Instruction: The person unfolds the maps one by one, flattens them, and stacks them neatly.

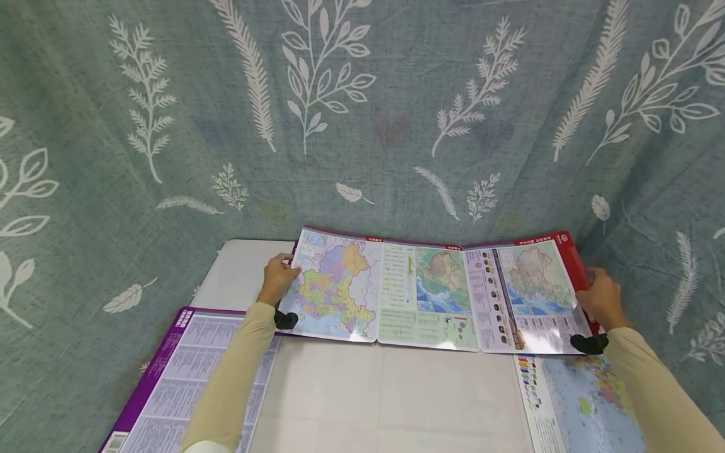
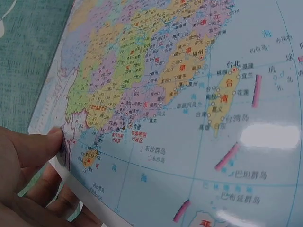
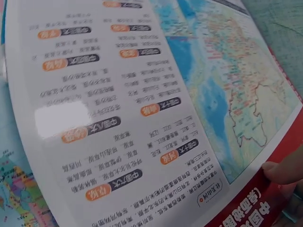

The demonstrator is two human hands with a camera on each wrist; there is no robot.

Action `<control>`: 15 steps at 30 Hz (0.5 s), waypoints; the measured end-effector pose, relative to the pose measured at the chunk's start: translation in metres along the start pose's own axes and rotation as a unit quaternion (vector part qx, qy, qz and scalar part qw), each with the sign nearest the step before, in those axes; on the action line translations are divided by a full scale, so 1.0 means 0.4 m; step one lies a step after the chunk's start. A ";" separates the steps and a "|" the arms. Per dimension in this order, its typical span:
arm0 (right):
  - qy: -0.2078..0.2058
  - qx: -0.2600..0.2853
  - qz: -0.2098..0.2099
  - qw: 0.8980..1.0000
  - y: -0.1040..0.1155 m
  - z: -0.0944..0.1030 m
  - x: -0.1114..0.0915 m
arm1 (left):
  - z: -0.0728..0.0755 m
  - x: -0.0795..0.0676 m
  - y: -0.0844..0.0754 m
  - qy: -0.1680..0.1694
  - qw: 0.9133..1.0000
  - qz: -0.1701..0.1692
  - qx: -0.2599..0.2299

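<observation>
A glossy fold-out map (image 1: 427, 322) of three panels stands spread between both hands in the head view, its panels slightly angled at the creases. My left hand (image 1: 279, 277) pinches its left edge. In the left wrist view, the left thumb (image 2: 45, 146) lies on the printed face and the other fingers go behind the sheet. On the far side, my right hand (image 1: 603, 299) grips the red right border. The right thumb (image 3: 286, 166) presses on that red strip in the right wrist view; the fingers behind it are hidden.
A purple-bordered text chart (image 1: 161, 384) lies at the left of the white table (image 1: 391, 402), partly under the left sleeve. Another colourful map (image 1: 589, 402) lies lower right, partly covered by the right arm. A leaf-patterned grey-green cloth (image 1: 396, 163) hangs behind.
</observation>
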State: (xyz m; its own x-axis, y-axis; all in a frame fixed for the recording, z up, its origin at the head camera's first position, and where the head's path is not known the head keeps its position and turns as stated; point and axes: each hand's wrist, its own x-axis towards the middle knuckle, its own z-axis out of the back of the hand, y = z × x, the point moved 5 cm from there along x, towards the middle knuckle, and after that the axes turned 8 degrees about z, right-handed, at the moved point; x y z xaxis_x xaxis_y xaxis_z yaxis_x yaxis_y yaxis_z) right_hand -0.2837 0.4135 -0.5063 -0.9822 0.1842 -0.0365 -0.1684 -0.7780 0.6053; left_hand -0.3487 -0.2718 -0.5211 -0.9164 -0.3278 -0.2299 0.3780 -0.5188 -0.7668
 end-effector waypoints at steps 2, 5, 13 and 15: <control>-0.001 -0.007 0.003 1.000 -0.007 -0.011 -0.001 | -0.001 0.002 0.004 -0.003 1.000 -0.005 0.004; -0.007 -0.023 0.006 1.000 -0.014 -0.029 -0.002 | -0.002 0.004 0.010 -0.014 1.000 -0.017 0.007; -0.048 -0.058 0.037 0.996 -0.013 -0.064 -0.006 | -0.022 0.013 0.039 -0.071 0.997 0.002 -0.006; -0.057 -0.074 0.044 0.995 -0.009 -0.069 -0.006 | -0.031 0.018 0.047 -0.081 0.997 0.006 -0.002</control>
State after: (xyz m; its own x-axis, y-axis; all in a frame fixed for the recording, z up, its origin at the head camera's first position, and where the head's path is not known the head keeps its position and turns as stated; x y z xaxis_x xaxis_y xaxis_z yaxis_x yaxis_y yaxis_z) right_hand -0.2830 0.3993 -0.5302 -0.9794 0.1715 0.1063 -0.1009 -0.8726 0.4779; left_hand -0.3500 -0.2741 -0.5446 -0.8782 -0.4571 -0.1408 0.3886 -0.5100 -0.7674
